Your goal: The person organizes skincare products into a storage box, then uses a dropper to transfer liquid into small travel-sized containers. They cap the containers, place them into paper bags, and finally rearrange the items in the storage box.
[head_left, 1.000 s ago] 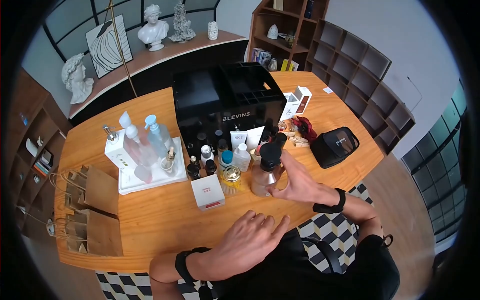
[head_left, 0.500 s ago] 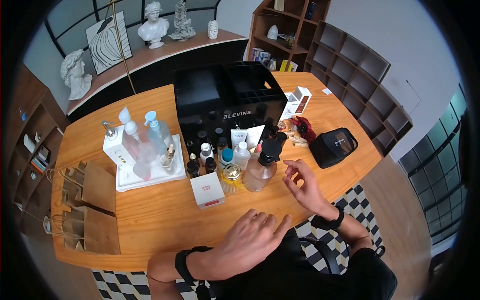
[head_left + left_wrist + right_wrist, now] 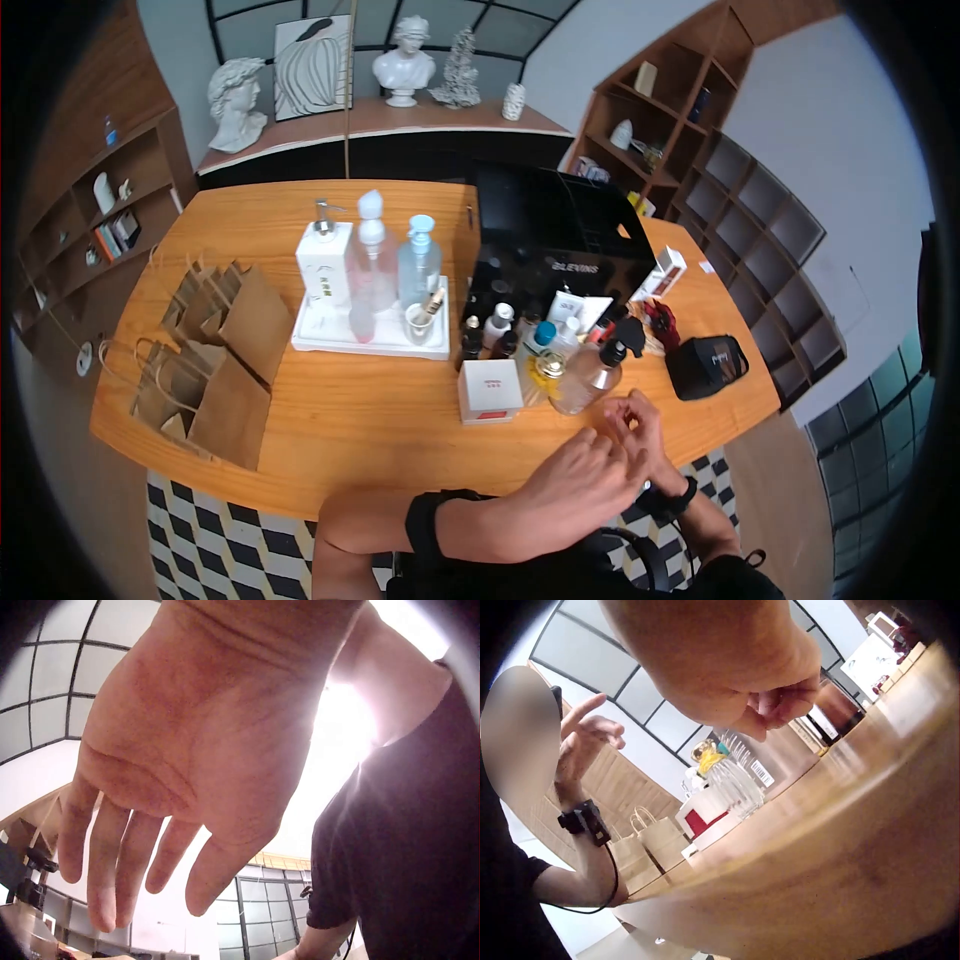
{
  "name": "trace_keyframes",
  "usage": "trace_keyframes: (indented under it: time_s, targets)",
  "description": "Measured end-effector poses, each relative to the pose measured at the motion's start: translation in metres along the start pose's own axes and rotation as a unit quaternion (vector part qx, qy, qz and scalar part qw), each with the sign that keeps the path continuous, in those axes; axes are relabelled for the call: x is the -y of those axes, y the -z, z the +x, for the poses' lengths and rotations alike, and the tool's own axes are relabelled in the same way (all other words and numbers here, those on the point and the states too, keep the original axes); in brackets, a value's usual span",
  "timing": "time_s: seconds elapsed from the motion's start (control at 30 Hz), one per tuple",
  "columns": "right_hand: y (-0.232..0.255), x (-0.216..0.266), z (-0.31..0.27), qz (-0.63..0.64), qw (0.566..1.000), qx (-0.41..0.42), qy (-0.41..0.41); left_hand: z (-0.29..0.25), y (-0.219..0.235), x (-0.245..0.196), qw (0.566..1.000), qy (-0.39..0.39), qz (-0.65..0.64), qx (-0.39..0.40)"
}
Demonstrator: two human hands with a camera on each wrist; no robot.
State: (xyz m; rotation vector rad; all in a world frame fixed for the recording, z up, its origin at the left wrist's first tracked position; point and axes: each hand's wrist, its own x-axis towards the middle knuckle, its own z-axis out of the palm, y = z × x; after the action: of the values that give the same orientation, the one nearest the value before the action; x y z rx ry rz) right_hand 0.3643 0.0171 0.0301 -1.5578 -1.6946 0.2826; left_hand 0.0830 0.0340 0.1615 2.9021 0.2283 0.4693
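Observation:
My left hand (image 3: 570, 490) hovers above the table's front edge, overlapping my right hand (image 3: 640, 432) in the head view. In the left wrist view its palm (image 3: 187, 742) faces the camera, with loose fingers and nothing held. The right hand hangs loosely curled and holds nothing, just in front of a clear bottle (image 3: 585, 384) with a black pump top. Beside that bottle stands a ridged glass bottle (image 3: 739, 784) with a gold cap and yellow ribbon. A white box (image 3: 490, 388) with a red mark sits to its left.
Small bottles and tubes crowd before the black BLEVINS case (image 3: 560, 245). Left of it, a white tray (image 3: 370, 340) carries pump bottles. Paper bags (image 3: 235, 410) stand at the far left. A black pouch (image 3: 705, 368) and red flower (image 3: 660, 325) lie at right.
My right hand has let go of the pump bottle and drawn back toward me, now close to the left hand. The bottle stays standing. The head view has swung left.

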Motion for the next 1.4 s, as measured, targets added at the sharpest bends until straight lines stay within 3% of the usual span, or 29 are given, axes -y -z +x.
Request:
trace_keyframes:
  time_s: [0.1,0.13,0.2,0.33,0.53,0.7,0.8,0.87,0.9,0.93,1.0,1.13,1.2,1.27,1.33,1.4]
  targets:
    - [-0.003,0.031,-0.012,0.031,0.988,0.034,-0.15,-0.005,0.0,0.003,0.999,-0.012,-0.011,-0.051]
    - [-0.004,0.036,-0.014,0.032,0.988,0.04,-0.144,-0.006,-0.001,0.004,0.997,-0.02,-0.019,-0.071]
    - [-0.01,0.04,-0.017,0.083,0.992,0.075,0.059,-0.006,-0.003,0.006,0.995,-0.013,-0.013,-0.096]
    - [-0.025,0.045,-0.007,0.088,0.977,0.127,0.15,-0.007,-0.001,0.012,0.993,-0.015,-0.064,-0.1]
    - [-0.053,0.062,-0.004,0.086,0.924,0.211,0.308,0.001,0.001,0.014,0.998,0.009,-0.065,-0.004]
    - [-0.063,0.085,0.003,0.07,0.851,0.278,0.44,0.002,-0.001,0.025,0.995,0.033,-0.032,-0.084]
    - [-0.058,0.109,0.017,0.054,0.79,0.318,0.522,0.004,0.001,0.038,0.988,0.038,0.03,-0.143]
    - [-0.059,0.131,0.016,0.047,0.744,0.334,0.577,0.006,0.004,0.044,0.988,0.045,0.047,-0.143]
    - [-0.057,0.157,0.022,0.112,0.779,0.349,0.51,0.007,0.002,0.047,0.986,0.061,0.061,-0.142]
    - [-0.054,0.172,0.03,0.116,0.775,0.344,0.517,0.008,0.001,0.051,0.984,0.076,0.076,-0.139]
    - [-0.047,0.187,0.043,-0.057,0.735,0.528,0.421,0.011,-0.001,0.057,0.982,0.065,0.085,-0.153]
    - [-0.04,0.178,0.059,-0.007,0.744,0.559,0.365,0.014,0.007,0.06,0.986,0.114,0.067,-0.102]
    - [-0.02,0.176,0.068,-0.063,0.76,0.566,0.314,0.015,0.01,0.058,0.985,0.138,0.062,-0.076]
    - [-0.005,0.164,0.069,-0.054,0.775,0.557,0.293,0.017,0.019,0.054,0.991,0.087,0.05,-0.085]
    - [0.002,0.146,0.066,0.059,0.843,0.385,0.371,0.014,0.018,0.059,0.994,0.05,0.024,-0.097]
    - [0.013,0.141,0.076,0.108,0.834,0.357,0.408,0.013,0.017,0.064,0.995,0.011,-0.007,-0.101]
